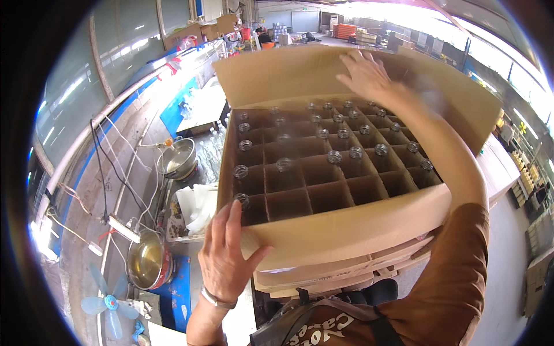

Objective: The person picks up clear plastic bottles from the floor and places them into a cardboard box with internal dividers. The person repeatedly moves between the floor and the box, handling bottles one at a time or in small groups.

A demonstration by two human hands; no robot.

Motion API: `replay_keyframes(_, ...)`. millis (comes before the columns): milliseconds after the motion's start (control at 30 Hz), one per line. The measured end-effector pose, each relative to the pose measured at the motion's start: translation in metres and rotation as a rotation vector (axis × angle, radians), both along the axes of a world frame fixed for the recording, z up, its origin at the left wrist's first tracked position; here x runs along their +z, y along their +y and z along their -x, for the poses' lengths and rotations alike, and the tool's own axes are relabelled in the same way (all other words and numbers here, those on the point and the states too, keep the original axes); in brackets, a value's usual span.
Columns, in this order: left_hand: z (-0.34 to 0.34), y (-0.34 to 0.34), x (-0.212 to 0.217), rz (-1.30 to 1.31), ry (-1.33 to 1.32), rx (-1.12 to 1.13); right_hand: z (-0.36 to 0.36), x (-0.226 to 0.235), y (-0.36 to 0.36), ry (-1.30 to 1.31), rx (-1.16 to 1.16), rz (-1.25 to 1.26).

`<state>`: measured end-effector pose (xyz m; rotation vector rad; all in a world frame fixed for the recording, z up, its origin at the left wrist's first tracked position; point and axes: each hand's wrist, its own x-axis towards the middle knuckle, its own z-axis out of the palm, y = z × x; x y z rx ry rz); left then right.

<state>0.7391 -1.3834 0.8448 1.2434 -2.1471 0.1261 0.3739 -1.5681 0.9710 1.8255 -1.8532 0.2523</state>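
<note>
A large cardboard box (346, 216) stands before me with its flaps up. Cardboard dividers (288, 202) split its inside into many cells. Clear glass bottles (334, 156) stand upright in many of the cells, their mouths showing; several near cells show no bottle. My left hand (222, 254) lies at the near left corner of the box, fingers stretched out and thumb apart, the fingertips close to a bottle mouth (242, 200). Across the box, my right hand (365, 74) rests against the top of the far flap (283, 75) with its fingers spread.
Left of the box are more glass bottles (212, 153), a metal pot (178, 158) and white cloth or paper (199, 205). Lower left, a second pot (149, 262) holds yellowish liquid beside a blue fan (111, 302). Cables and a power strip (124, 229) hang along the wall. Flattened cardboard (340, 271) lies under the box.
</note>
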Motion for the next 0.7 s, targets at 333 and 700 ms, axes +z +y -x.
replay_keyframes(333, 0.0, -0.003, 0.0, -0.045, 0.013, -0.011, 0.037, -0.089, -0.172, -0.262, 0.072, -0.585)
replay_keyframes(700, -0.019, -0.003, 0.035, -0.017, -0.299, -0.093, -0.044, -0.051, 0.04, -0.339, 0.666, -0.479)
